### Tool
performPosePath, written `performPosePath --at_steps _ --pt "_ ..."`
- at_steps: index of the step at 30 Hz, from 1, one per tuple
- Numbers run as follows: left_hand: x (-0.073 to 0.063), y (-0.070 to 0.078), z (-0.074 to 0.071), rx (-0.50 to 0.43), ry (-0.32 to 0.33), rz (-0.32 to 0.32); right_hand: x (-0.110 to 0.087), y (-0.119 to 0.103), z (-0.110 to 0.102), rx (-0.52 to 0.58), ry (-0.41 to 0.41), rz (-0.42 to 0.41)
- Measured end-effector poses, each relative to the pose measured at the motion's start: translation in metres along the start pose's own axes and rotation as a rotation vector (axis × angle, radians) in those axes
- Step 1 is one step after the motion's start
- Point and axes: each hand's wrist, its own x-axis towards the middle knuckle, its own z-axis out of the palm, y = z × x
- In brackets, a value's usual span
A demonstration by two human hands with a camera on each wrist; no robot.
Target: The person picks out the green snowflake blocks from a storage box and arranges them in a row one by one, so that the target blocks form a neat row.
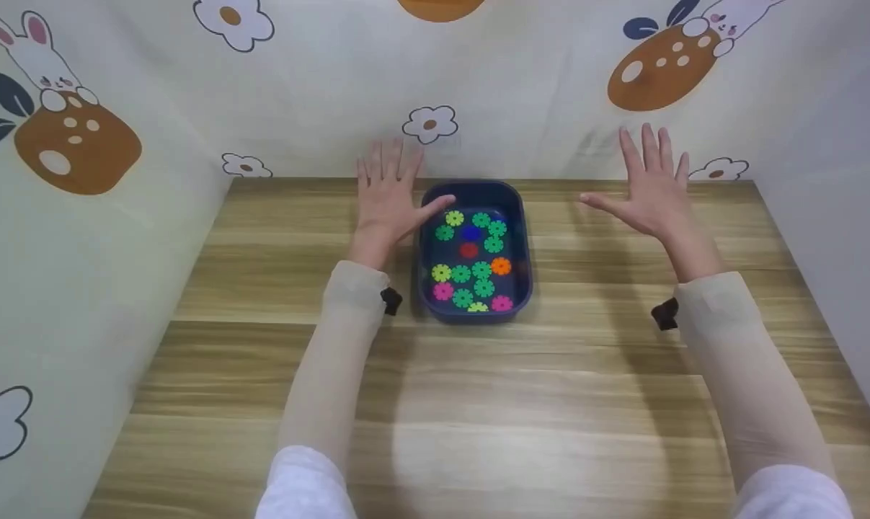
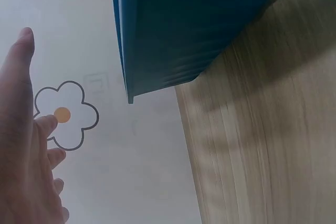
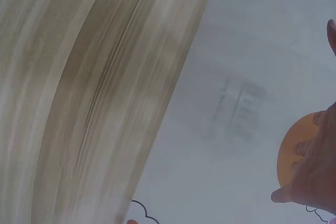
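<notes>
A dark blue rectangular tub (image 1: pixel 527 288) stands near the back of the wooden table. Inside it lie several small flower-shaped plastic pieces (image 1: pixel 461 274), in green, yellow, pink, orange, red and blue. My left hand (image 1: pixel 388 202) is spread with straight fingers beside the tub, its thumb over the tub's left rim in the head view. In the left wrist view the tub's outer wall (image 2: pixel 178 30) rises beside that hand. Well to the right of the tub, my right hand (image 1: pixel 654 198) is held up with fingers spread, holding nothing. Only part of it shows in the right wrist view.
A pale curtain (image 1: pixel 521 86) printed with rabbits and flowers hangs behind the wooden table (image 1: pixel 535 404), with more of it along the left side. A plain pale wall (image 1: pixel 831 216) borders the right. Each wrist wears a small black camera.
</notes>
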Motion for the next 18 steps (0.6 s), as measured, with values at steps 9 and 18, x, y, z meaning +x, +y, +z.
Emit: performPosePath --at_steps 9,18 --pt "-0.005 0.001 -0.004 -0.021 0.013 0.019 0.004 -0.006 0.003 0.065 0.016 -0.037" --pt "-0.014 0.003 -0.004 -0.073 -0.019 0.034 0.003 -0.010 0.010 0.182 -0.015 -0.051"
